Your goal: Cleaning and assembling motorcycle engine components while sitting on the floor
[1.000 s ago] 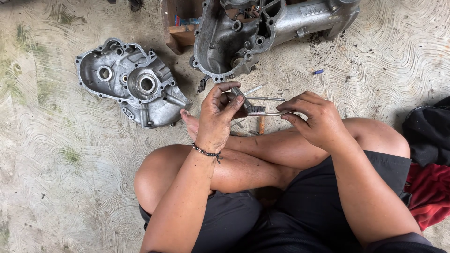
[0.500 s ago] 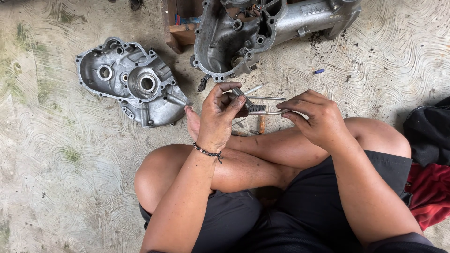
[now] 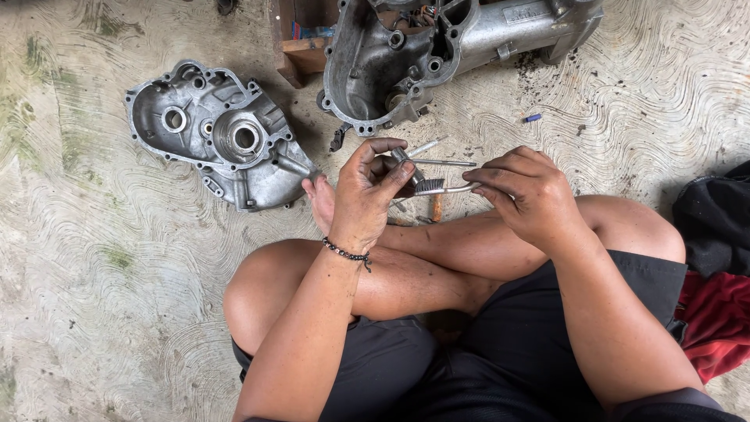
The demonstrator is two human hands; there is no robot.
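Observation:
I sit cross-legged on a concrete floor. My left hand (image 3: 367, 195), with a bead bracelet at the wrist, pinches a small metal part (image 3: 401, 157) between thumb and fingertips. My right hand (image 3: 527, 195) grips the handle of a small wire brush (image 3: 441, 187), whose bristle end touches the part held in the left hand. Both hands hover above my crossed shins.
A grey engine case cover (image 3: 223, 137) lies on the floor to the left. A larger engine crankcase (image 3: 437, 47) sits at the top, beside a wooden block (image 3: 301, 55). Thin metal rods (image 3: 441, 162) lie beyond my hands. Black and red cloth (image 3: 715, 305) is at the right.
The hands stay close together over my legs; my left fingers have shifted slightly on the small part. Nothing else has moved.

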